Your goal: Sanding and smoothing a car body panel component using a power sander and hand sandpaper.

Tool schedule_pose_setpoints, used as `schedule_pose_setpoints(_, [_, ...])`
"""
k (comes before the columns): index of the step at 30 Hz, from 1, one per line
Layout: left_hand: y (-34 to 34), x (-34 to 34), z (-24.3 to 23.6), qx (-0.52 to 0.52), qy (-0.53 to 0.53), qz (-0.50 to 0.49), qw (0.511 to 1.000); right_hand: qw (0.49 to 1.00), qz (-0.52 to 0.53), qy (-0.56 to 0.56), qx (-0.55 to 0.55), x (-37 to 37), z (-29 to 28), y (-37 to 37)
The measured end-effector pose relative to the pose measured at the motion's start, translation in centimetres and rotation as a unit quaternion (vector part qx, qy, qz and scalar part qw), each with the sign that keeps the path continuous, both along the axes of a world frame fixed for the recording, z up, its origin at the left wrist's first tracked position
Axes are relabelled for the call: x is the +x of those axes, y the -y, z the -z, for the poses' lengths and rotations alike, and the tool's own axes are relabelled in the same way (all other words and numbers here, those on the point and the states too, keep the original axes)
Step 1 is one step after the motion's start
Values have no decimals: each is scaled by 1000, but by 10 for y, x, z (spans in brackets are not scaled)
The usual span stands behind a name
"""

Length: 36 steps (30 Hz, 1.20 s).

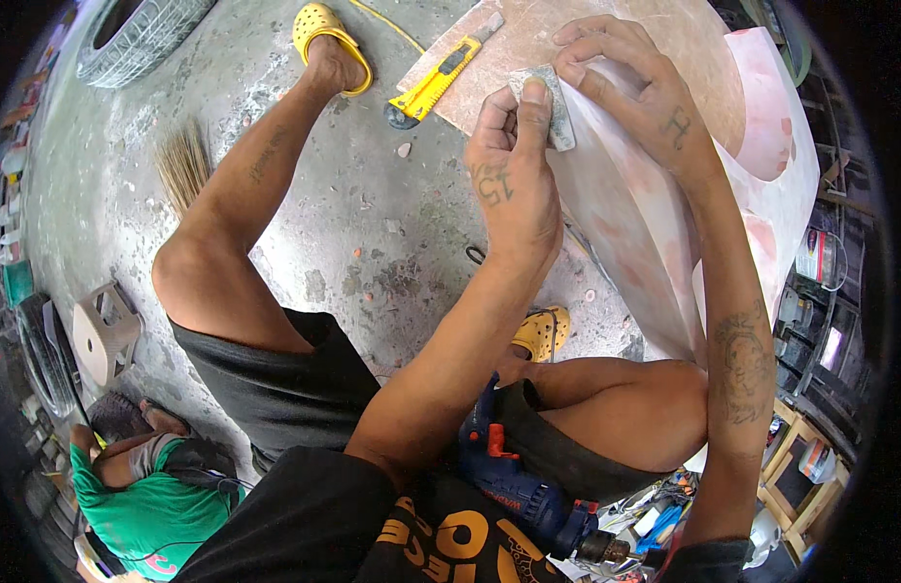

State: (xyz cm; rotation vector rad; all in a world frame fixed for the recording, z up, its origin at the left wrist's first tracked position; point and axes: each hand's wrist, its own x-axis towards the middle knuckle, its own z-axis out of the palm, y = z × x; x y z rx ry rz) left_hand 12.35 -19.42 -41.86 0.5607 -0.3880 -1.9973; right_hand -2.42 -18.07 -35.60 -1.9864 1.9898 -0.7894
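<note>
My left hand point(514, 175) is closed on a small flat grey rectangular piece point(557, 112), the thumb pressed on its face; its exact kind is unclear. Just right of it, my right hand point(630, 92) has loosely bent fingers spread apart over the upper edge of a white, pink-blotched shaped panel point(630, 185). No object shows between those fingers. The panel curves away to the right, with a rounded cutout. A yellow utility knife point(441, 83), blade out, lies left of my hands at the edge of a pinkish flat board point(528, 39).
A blue power drill point(523, 496) lies by my lap. A tyre point(144, 39), a straw broom point(183, 160) and a plastic stool point(105, 335) stand left on the concrete floor. A person in green point(164, 515) is at lower left. Shelves and tools line the right.
</note>
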Motion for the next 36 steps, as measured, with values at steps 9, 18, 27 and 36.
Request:
schedule_pose_setpoints(9, [-3,-3,3,-4,63,-6,998,1000,7,15,4,2,-2,-3])
schedule_pose_setpoints(18, [-1,-1,2,-25,91,-2,996,998,17,42,34,5,-5,-1])
schedule_pose_setpoints(27, [-5,-3,-8,-4,78,-5,997,999,-9,46,27,2,-4,-1])
schedule_pose_setpoints(36, [-2,-4,-10,4,91,3,996,999,-2,41,21,2,-4,-1])
